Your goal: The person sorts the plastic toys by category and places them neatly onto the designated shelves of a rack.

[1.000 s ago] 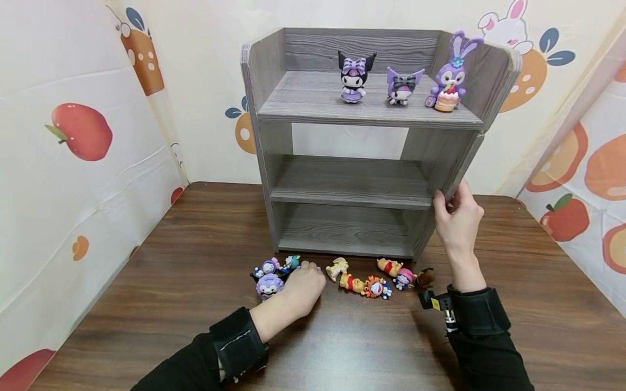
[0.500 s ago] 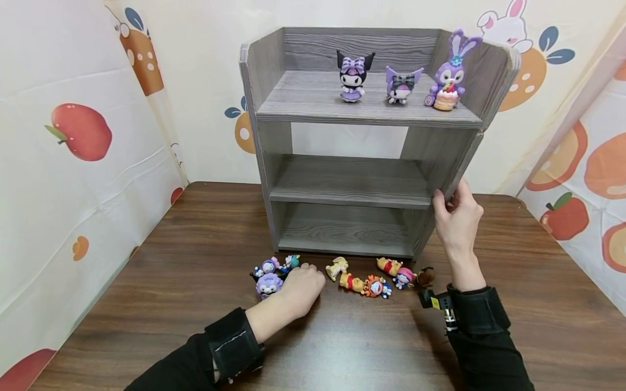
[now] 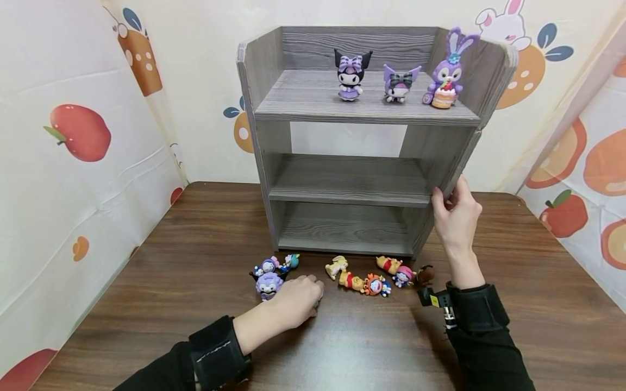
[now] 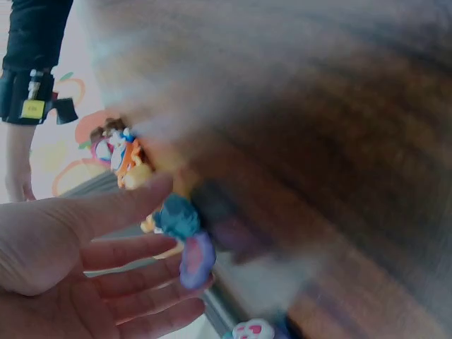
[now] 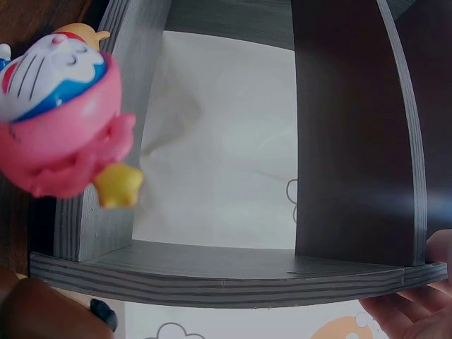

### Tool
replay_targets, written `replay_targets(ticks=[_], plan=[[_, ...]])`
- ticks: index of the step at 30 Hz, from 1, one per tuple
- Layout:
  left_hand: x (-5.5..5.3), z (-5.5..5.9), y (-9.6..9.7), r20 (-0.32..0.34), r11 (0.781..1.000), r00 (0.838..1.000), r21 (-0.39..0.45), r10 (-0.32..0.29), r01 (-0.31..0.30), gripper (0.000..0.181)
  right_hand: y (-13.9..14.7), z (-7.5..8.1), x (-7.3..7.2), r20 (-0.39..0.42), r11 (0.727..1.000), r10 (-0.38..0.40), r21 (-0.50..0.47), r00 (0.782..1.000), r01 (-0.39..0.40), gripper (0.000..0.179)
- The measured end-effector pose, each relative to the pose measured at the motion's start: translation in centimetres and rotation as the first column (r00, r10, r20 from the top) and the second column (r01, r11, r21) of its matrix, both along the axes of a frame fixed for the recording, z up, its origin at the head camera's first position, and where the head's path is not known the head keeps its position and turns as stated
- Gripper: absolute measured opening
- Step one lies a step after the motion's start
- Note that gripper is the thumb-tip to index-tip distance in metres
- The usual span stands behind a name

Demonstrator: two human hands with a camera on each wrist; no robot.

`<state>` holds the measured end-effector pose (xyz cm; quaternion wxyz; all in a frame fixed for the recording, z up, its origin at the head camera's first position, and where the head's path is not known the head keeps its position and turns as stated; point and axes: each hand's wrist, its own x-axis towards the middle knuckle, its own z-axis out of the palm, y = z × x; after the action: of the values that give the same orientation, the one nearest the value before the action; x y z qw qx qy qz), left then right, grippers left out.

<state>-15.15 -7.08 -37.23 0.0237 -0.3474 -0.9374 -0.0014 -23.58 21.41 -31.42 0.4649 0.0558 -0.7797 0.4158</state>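
My left hand (image 3: 297,300) is low over the table, with its fingertips hidden from the head view. In the left wrist view, its thumb and fingertips pinch a small teal-and-purple figurine (image 4: 179,217). Beside that hand lies a cluster with a purple figurine (image 3: 268,285) and a teal-topped figurine (image 3: 292,260). My right hand (image 3: 457,225) grips the front edge of the right side panel of a grey wooden shelf (image 3: 349,196). Close to the right wrist camera, a pink-and-blue figurine (image 5: 67,145) looms large.
Along the shelf's front lie several more figurines, among them a yellow bear figurine (image 3: 351,281), an orange-maned figurine (image 3: 374,285) and a brown figurine (image 3: 424,276). On the top shelf stand a black-eared figurine (image 3: 350,76), a purple figurine with a bow (image 3: 400,84) and a purple rabbit figurine (image 3: 447,73).
My left hand has drawn slightly back toward me and to the left, its forearm shifting with it. The right hand keeps its hold on the shelf.
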Motion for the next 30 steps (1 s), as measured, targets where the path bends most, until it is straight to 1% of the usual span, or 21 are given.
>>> replay_targets(ticks=[2, 4, 5, 7, 9, 10, 12, 18, 23, 26, 28, 30], plan=[[-0.13, 0.25, -0.21, 0.069, 0.999, 0.997, 0.017, 0.031, -0.032, 0.031, -0.03, 0.00, -0.03, 0.000, 1.000, -0.001, 0.001, 1.000, 0.001, 0.025], [-0.29, 0.45, -0.41, 0.130, 0.998, 0.990, 0.025, 0.053, -0.057, 0.034, -0.03, -0.02, -0.09, -0.001, 1.000, 0.000, 0.002, 1.000, 0.000, 0.025], [-0.36, 0.54, -0.49, 0.152, 0.998, 0.987, 0.024, 0.058, -0.062, 0.032, -0.04, -0.04, -0.11, -0.001, 1.000, 0.001, 0.004, 1.000, -0.001, 0.025], [-0.48, 0.65, -0.62, 0.191, 0.997, 0.979, 0.031, 0.067, -0.074, 0.023, -0.06, -0.10, -0.16, -0.003, 1.000, 0.003, 0.005, 1.000, -0.003, 0.025], [-0.54, 0.70, -0.69, 0.206, 0.996, 0.976, 0.043, 0.068, -0.078, 0.013, -0.08, -0.15, -0.20, -0.004, 1.000, 0.000, 0.009, 1.000, 0.000, 0.025], [-0.55, 0.69, -0.70, 0.205, 0.996, 0.976, 0.049, 0.067, -0.079, 0.012, -0.10, -0.17, -0.21, -0.005, 1.000, -0.001, 0.010, 1.000, 0.001, 0.025], [-0.55, 0.66, -0.70, 0.193, 0.995, 0.979, 0.057, 0.066, -0.079, 0.015, -0.14, -0.21, -0.22, -0.005, 1.000, -0.003, 0.011, 1.000, 0.003, 0.025], [-0.46, 0.42, -0.56, 0.142, 0.994, 0.988, 0.072, 0.065, -0.076, 0.019, -0.16, -0.14, -0.19, -0.006, 1.000, 0.000, 0.008, 1.000, 0.000, 0.025], [-0.20, 0.24, -0.48, 0.106, 0.992, 0.992, 0.098, 0.066, -0.077, 0.018, -0.09, 0.00, -0.01, -0.004, 1.000, -0.002, 0.005, 1.000, 0.002, 0.025], [0.00, 0.33, -0.56, 0.084, 0.991, 0.995, 0.116, 0.062, -0.072, 0.019, -0.04, 0.05, 0.06, -0.005, 1.000, -0.006, 0.008, 1.000, 0.006, 0.025], [0.10, 0.47, -0.74, 0.068, 0.988, 0.996, 0.137, 0.057, -0.066, 0.021, 0.00, 0.03, 0.05, -0.005, 1.000, -0.003, 0.007, 1.000, 0.003, 0.025], [0.18, 0.73, -1.01, 0.057, 0.981, 0.997, 0.182, 0.052, -0.061, 0.024, 0.05, 0.00, 0.02, -0.006, 1.000, -0.002, 0.007, 1.000, 0.002, 0.026]])
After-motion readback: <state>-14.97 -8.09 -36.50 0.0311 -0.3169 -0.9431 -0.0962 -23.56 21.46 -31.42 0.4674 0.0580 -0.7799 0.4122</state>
